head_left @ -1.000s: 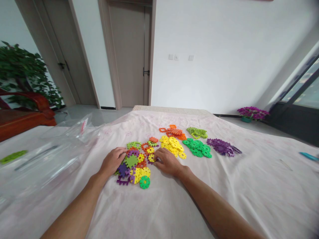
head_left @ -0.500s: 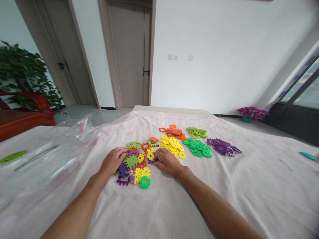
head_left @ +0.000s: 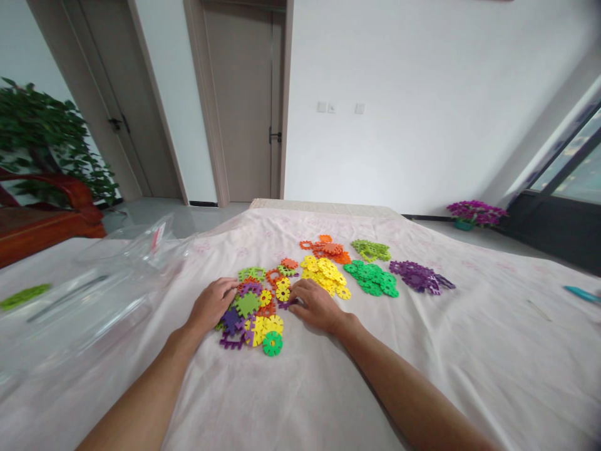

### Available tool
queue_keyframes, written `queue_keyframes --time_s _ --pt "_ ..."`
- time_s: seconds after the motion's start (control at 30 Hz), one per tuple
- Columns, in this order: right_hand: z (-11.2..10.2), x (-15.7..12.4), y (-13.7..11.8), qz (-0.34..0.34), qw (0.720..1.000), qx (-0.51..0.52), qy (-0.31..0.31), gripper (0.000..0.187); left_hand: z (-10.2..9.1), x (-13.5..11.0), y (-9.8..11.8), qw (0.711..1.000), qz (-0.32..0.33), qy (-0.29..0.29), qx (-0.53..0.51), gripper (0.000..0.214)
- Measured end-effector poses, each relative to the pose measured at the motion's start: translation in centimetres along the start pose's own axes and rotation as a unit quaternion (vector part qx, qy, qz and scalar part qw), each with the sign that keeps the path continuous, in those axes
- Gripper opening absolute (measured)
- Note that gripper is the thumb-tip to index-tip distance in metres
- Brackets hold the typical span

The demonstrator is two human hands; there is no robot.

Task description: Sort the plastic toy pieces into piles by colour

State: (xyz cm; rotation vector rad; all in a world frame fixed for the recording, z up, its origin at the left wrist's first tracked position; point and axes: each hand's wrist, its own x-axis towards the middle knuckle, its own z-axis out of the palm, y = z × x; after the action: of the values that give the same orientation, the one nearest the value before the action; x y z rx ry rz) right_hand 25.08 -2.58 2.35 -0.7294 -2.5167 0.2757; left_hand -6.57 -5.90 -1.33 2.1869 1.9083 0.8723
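A mixed pile of flat plastic notched building pieces [head_left: 247,305], in green, purple, yellow and orange, lies on the cloth between my hands. My left hand [head_left: 213,307] rests along the pile's left edge, fingers extended and touching it. On the pile's right side is my right hand [head_left: 318,305], its fingers curled and thumb low. A purple notched piece [head_left: 284,305] shows at its fingertips and partly between thumb and fingers; the rest is hidden. Just beyond that hand sit a yellow heap [head_left: 323,274] and, farther right, a green heap [head_left: 372,279].
Orange pieces [head_left: 331,249], light green pieces [head_left: 370,250] and purple pieces [head_left: 417,277] form separate heaps farther back. Clear plastic packaging [head_left: 94,313] covers the left side, near a light green piece [head_left: 24,296]. A blue object [head_left: 582,294] lies at the far right on the pinkish cloth [head_left: 469,376].
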Motion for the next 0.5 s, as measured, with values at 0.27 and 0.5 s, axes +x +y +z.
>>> queue_keyframes --time_s 0.27,0.5 --pt "0.0 -0.01 -0.01 -0.003 1.0 0.003 0.002 0.009 -0.06 0.0 0.14 1.0 -0.006 0.0 -0.002 0.038" --pt "0.26 -0.06 0.22 0.002 1.0 0.003 0.007 0.009 -0.1 0.0 0.17 1.0 -0.006 0.005 -0.006 0.037"
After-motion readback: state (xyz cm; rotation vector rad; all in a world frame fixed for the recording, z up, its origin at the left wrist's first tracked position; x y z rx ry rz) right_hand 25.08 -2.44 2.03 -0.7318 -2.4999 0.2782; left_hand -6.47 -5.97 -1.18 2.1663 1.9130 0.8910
